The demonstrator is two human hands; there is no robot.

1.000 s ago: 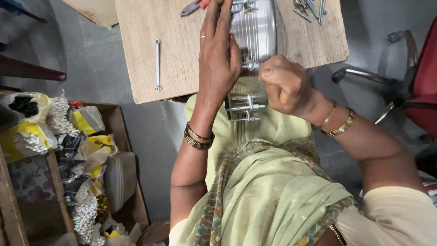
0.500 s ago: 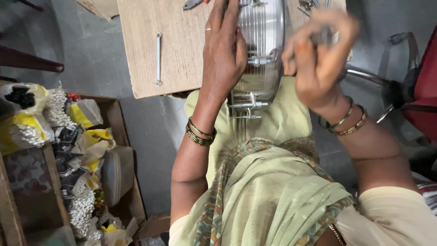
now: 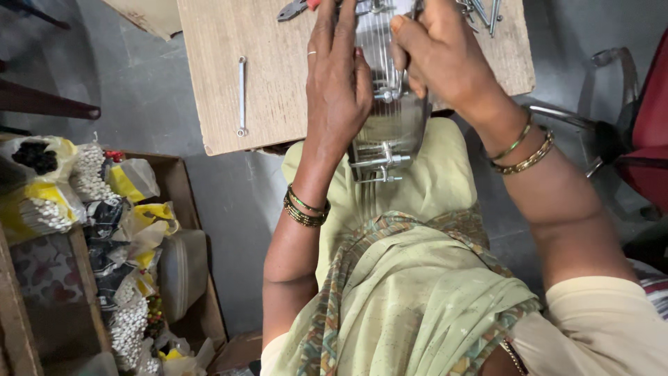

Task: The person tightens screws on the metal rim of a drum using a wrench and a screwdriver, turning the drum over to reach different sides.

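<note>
My left hand [image 3: 339,76] lies flat along the left side of a ribbed metal casing [image 3: 390,132], fingers stretched out and pressed against it, palm down. The casing rests half on the wooden surface [image 3: 229,104] and half over its near edge, its lower end with small bolts and brackets hanging above my lap. My right hand [image 3: 442,56] is curled shut over the casing's upper right side, thumb pointing toward the left hand; I think it grips a thin tool or the casing's edge, but the fingers hide what is inside, so I cannot tell for sure. The two hands sit close together with the casing between them.

On the surface, well to the left of my hands, lies a slim spanner [image 3: 241,96], straight and apart from everything else. At the far edge, just beside my left fingertips, are pliers [image 3: 296,8] with a red handle. A scatter of nails or screws [image 3: 480,10] sits near the top right corner.

Down on the floor to my left stands a cardboard box [image 3: 191,202] stuffed with yellow and clear bags [image 3: 132,181] of small white parts.
</note>
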